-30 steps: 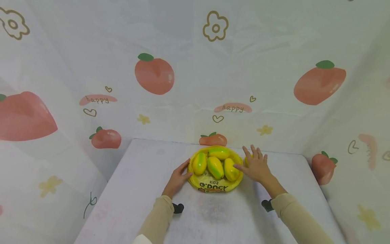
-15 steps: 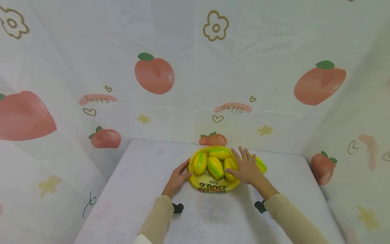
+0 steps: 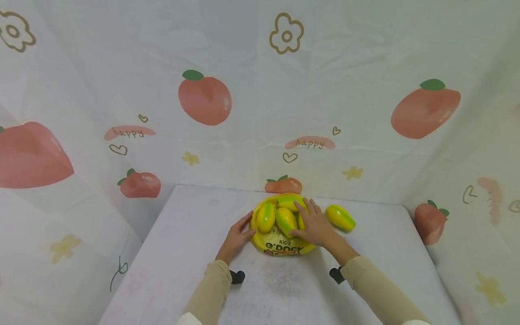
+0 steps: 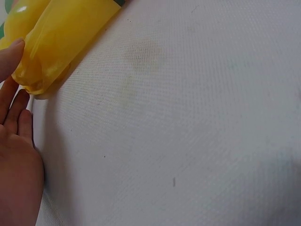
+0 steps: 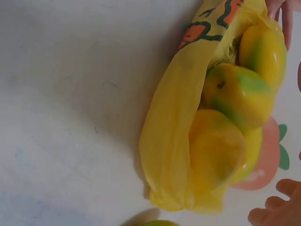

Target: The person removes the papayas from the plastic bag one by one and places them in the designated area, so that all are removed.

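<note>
A yellow plastic bag (image 3: 300, 249), its rim folded down and its front printed with letters, stands on the table with several yellow-green mangoes inside, among them a left mango (image 3: 266, 217) and a middle one (image 3: 285, 221). My left hand (image 3: 234, 238) touches the bag's left side, fingers nearly straight and thumb at the rim; the left wrist view shows the bag wall (image 4: 70, 37) against it. Over the bag's right part is my right hand (image 3: 317, 225), fingers spread, partly hiding a right mango. In the right wrist view its fingertips (image 5: 282, 205) stand apart from the mangoes (image 5: 216, 146).
One loose mango (image 3: 340, 217) lies on the white table (image 3: 284, 293), right of the bag. Behind the table's back edge hangs a white cloth (image 3: 243, 153) printed with peaches. Dark objects (image 3: 237, 277) sit at both wrists.
My right hand has moved left, from beside the loose mango to above the bag, uncovering that mango. The left hand and the bag stay in place.
</note>
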A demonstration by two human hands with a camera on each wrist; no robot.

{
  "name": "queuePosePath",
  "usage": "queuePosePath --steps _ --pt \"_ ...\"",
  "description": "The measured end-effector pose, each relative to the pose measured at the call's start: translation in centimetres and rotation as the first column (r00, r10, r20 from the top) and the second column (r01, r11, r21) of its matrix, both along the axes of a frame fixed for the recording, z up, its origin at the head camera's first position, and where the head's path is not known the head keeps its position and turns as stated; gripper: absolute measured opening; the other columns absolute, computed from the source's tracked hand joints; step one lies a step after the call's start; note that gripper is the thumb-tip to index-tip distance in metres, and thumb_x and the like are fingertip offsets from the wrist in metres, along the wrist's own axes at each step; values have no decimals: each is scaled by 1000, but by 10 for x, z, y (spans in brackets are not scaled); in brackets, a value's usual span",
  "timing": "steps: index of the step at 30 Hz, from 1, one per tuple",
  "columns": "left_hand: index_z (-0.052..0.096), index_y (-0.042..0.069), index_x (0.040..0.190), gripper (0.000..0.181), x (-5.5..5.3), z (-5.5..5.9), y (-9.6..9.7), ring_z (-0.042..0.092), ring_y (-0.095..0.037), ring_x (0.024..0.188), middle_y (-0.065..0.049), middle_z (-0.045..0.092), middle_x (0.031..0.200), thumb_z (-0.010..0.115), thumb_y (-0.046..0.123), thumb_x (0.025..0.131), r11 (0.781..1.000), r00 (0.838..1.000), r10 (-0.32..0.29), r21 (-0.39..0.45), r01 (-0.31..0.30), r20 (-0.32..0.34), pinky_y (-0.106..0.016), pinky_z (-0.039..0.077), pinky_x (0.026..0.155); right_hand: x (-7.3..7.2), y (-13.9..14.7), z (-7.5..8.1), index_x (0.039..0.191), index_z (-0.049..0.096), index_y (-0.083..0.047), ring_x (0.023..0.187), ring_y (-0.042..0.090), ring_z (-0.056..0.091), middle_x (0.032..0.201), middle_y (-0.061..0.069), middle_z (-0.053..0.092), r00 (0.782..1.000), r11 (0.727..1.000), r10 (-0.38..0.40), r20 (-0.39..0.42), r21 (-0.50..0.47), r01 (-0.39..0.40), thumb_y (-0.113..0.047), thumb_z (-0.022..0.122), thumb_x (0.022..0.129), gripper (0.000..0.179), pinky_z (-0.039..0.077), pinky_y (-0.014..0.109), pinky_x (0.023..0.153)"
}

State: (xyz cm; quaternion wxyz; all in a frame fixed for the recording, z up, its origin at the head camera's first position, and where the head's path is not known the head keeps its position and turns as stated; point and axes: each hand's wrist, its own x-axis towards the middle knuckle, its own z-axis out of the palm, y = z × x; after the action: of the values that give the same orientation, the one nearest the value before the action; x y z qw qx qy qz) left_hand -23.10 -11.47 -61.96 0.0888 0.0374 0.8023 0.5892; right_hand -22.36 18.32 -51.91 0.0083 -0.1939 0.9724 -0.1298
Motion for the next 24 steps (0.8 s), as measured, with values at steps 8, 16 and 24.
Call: queuePosePath --steps 8,16,24 --pt "43 32 155 65 0 1 -1 28 -25 158 4 38 165 68 21 97 1000 1000 -8 15 8 0 -51 23 130 -4 -17 -5 159 33 -12 150 51 29 164 27 27 998 997 58 10 -50 -57 -55 76 86 95 45 64 112" --pt "43 32 155 65 1 1 -1 28 -25 158 4 38 165 68 22 97 1000 1000 -3 10 3 2 -51 23 130 -6 -30 -8 160 31 -15 149 48 33 166 24 24 997 996 37 67 -87 -31 -47 80 85 94 52 58 107" --pt "41 29 156 65 2 2 0 28 -25 157 2 37 166 67 21 98 1000 1000 -9 -9 9 -3 -50 24 130 -6 -37 -12 158 33 -14 148 49 32 166 24 22 991 986 41 127 -164 -20 -36 81 86 89 47 61 113"
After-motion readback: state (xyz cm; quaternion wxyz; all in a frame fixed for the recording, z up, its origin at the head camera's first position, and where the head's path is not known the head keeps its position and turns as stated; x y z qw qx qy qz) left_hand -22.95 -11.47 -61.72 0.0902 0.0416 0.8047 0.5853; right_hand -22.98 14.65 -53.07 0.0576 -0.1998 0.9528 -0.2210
